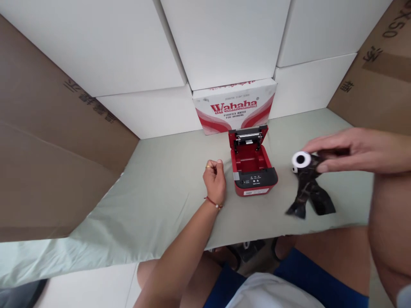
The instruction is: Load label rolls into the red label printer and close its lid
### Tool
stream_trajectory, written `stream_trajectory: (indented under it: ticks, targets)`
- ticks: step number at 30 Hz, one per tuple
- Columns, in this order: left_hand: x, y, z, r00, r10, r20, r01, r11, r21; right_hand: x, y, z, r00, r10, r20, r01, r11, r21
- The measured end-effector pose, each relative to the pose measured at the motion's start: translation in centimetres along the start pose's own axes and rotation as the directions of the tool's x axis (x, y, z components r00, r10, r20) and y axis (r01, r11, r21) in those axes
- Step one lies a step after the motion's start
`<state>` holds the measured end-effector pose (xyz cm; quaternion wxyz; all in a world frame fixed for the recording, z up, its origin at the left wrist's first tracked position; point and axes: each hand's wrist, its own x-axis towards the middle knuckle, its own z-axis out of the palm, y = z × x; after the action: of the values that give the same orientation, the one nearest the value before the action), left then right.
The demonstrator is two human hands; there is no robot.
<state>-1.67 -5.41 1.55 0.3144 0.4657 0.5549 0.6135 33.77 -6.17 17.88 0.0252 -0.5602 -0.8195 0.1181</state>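
A small red and black printer (252,167) stands on the table with its lid open and its paper bay empty. My left hand (214,179) rests as a loose fist on the cloth just left of the printer, holding nothing that I can see. My right hand (349,149) hovers to the right of the printer, fingers pinched on a white paper roll (301,160) that is partly wrapped in black plastic film (310,192). The film hangs down from the roll to the table.
A pale green cloth (154,201) covers the table. A Wahaha carton (236,105) stands right behind the printer. White boxes (224,38) wall off the back, and brown cardboard (48,141) closes in the left and right sides. My knees show below the table's front edge.
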Motion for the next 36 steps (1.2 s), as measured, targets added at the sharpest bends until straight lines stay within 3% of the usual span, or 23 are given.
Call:
stream_trajectory:
  ticks: [2,4,7,9,14,18,23,26,28,29,30,32,33,34,36]
  targets:
    - [-1.1,0.7,0.0,0.995,0.104,0.009,-0.104,0.994,0.040,1.4,-3.4,0.6,1.000,-0.004,-0.017,0.003,1.000,-0.018]
    - [-2.2,1.2,-0.2,0.959,0.282,0.012,-0.282,0.956,0.082,3.5,-7.3,2.3,1.000,-0.028,-0.013,0.028,0.999,-0.031]
    - [-3.7,1.5,-0.7,0.822,0.565,0.075,-0.569,0.814,0.113,6.2,-11.8,4.5,0.999,-0.042,0.020,0.043,0.998,-0.054]
    - [-4.2,1.5,-0.9,0.729,0.663,0.174,-0.682,0.724,0.102,7.3,-13.4,5.2,0.998,0.007,0.055,-0.002,0.996,-0.094]
    - [-4.2,1.2,-1.1,0.613,0.677,0.407,-0.755,0.654,0.049,9.0,-14.4,5.4,0.991,0.099,0.092,-0.082,0.983,-0.164]
    - [-3.9,1.7,-0.8,0.534,0.705,0.467,-0.820,0.567,0.082,10.6,-14.4,6.6,0.989,0.110,0.095,-0.092,0.980,-0.173]
    - [-3.9,2.8,-0.3,0.443,0.772,0.457,-0.895,0.413,0.170,11.0,-14.1,7.2,0.991,0.109,0.079,-0.095,0.981,-0.169]
    - [-4.1,3.0,-0.2,0.430,0.771,0.469,-0.903,0.373,0.214,9.0,-13.3,6.5,0.998,-0.045,0.052,0.045,0.999,-0.004]
    - [-4.2,2.9,-0.3,0.427,0.767,0.480,-0.904,0.358,0.233,7.3,-12.5,5.8,0.987,-0.108,-0.123,0.136,0.959,0.248]
    - [-4.3,2.8,-0.3,0.425,0.765,0.483,-0.905,0.354,0.236,6.7,-12.0,5.5,0.960,-0.065,-0.272,0.164,0.918,0.360]
    - [-4.4,2.8,-0.3,0.424,0.764,0.487,-0.906,0.354,0.235,6.4,-11.5,5.2,0.903,0.024,-0.429,0.184,0.880,0.437]
    - [-4.6,2.7,-0.4,0.417,0.765,0.491,-0.909,0.351,0.225,6.6,-10.3,5.1,0.710,0.210,-0.672,0.195,0.858,0.475]
    - [-4.6,2.7,-0.4,0.410,0.768,0.492,-0.912,0.347,0.218,7.1,-9.8,5.3,0.624,0.252,-0.740,0.202,0.862,0.465]
    - [-4.7,2.7,-0.4,0.399,0.774,0.492,-0.917,0.340,0.209,7.8,-9.3,5.5,0.575,0.261,-0.775,0.211,0.868,0.449]
    - [-4.7,2.7,-0.4,0.379,0.786,0.488,-0.926,0.324,0.196,9.4,-8.6,6.3,0.578,0.220,-0.786,0.236,0.877,0.419]
